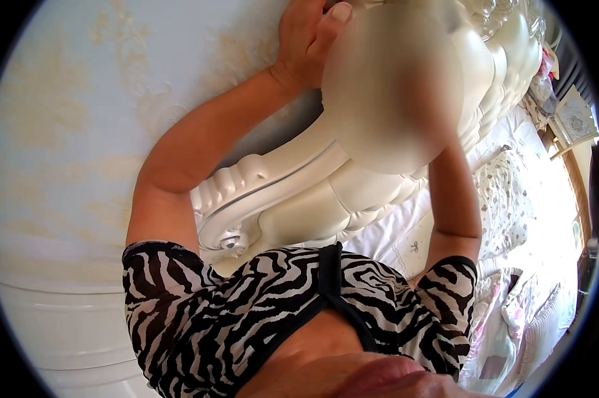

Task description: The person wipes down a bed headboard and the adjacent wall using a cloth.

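My left hand (307,43) is raised at the top of the view, beside the upper edge of a cream tufted headboard (306,212). Its thumb is bent in and its fingers are curled. Whatever lies in its grasp is cut off by the frame and blurred. My right arm reaches up over the headboard, and my right hand (432,99) is lost inside a round blurred patch, so its fingers do not show. Carved scrollwork (236,179) trims the headboard's near end. I wear a black-and-white zebra-print top (266,292).
Pale floral wallpaper (67,132) covers the wall at left, behind the headboard. On the bed at right lie a patterned pillow (505,192) and crumpled pink-and-white bedding (505,325). A white lampshade-like object (573,118) stands beyond the bed.
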Demonstrator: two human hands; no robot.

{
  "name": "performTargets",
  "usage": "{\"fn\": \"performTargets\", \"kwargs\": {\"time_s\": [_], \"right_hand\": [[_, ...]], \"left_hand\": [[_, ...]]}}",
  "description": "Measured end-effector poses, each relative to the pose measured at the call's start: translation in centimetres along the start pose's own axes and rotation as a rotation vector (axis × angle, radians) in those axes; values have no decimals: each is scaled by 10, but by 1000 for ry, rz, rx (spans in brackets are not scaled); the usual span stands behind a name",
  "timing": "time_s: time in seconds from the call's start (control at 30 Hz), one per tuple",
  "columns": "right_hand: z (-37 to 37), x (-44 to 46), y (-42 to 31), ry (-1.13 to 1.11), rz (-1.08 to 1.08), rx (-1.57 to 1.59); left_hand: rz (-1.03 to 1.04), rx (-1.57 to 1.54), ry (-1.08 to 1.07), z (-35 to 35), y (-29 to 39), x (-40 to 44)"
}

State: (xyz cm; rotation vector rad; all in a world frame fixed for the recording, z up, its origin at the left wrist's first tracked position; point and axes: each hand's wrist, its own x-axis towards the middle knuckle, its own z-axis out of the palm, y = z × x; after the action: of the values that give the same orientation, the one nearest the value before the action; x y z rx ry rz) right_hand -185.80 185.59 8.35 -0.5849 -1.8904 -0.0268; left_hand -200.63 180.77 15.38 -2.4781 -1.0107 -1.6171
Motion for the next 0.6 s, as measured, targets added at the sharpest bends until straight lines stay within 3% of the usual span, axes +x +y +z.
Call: {"fn": "performTargets", "kwargs": {"time_s": [0.07, 0.13, 0.27, 0.33, 0.43, 0.6], "right_hand": [[4, 0, -24, 147, -18, 180], [14, -12, -33, 282, -7, 139], [37, -119, -63, 135, 27, 87], [21, -135, -74, -114, 72, 176], [30, -133, -64, -108, 82, 263], [27, -80, -55, 104, 130, 226]], "left_hand": [[1, -21, -1, 0, -3, 0], [3, -9, 6, -2, -3, -1], [-6, 5, -8, -2, -1, -4], [-1, 19, -4, -2, -1, -2], [-7, 9, -10, -1, 1, -7], [4, -1, -7, 3, 5, -1]]}}
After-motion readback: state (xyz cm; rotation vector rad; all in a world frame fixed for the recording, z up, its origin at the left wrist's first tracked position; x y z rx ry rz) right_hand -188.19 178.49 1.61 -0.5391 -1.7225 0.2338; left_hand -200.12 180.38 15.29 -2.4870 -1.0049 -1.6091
